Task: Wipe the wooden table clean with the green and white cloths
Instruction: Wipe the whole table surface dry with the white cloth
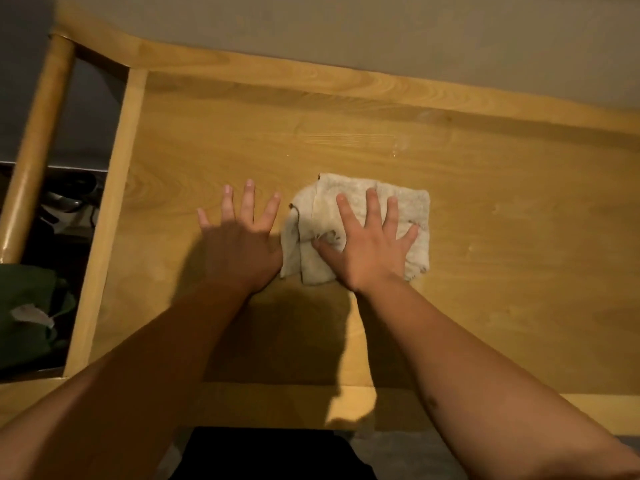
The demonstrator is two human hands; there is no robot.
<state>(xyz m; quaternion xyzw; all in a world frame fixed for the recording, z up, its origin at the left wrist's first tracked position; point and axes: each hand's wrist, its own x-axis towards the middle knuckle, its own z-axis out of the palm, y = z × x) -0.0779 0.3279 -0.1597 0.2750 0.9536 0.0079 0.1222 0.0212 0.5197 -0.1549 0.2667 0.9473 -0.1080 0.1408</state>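
Observation:
A crumpled white cloth [408, 206] lies near the middle of the wooden table [502, 271]. My right hand [372, 244] presses flat on top of it with fingers spread and the thumb tucked into a fold. My left hand [239, 237] rests flat on the bare wood just left of the cloth, fingers apart, holding nothing. A green cloth [27, 306] with a small grey tag lies off the table's left edge, low at the left of the head view.
A raised wooden rim [114, 216] runs along the table's left side and another along the far side against the wall. A round wooden post [34, 150] slants at the far left. Dark cluttered objects [65, 199] sit below it.

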